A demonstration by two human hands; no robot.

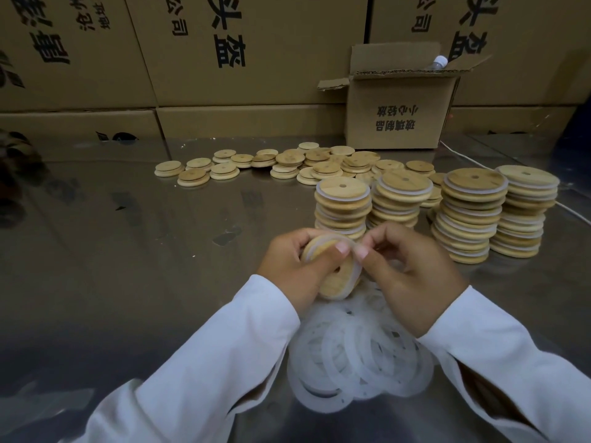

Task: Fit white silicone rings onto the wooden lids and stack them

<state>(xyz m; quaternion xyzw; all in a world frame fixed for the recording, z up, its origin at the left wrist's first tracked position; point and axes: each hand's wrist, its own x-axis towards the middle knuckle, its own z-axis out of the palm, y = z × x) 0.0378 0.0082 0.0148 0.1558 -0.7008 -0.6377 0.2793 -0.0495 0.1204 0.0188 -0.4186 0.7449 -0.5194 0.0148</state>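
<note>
Steel table [128,251], lid [332,284] in left grip [287,263]

Small open carton [396,100] ahead of me: print upside down, 玻璃制品 and 小心轻放. Big cartons [287,59] behind: 公司 readable, other characters unsure.

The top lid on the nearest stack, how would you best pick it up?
Probably from above, pinching the rim front and back. The top lid lies flat, and the neighbouring stack crowds its right side.
</note>
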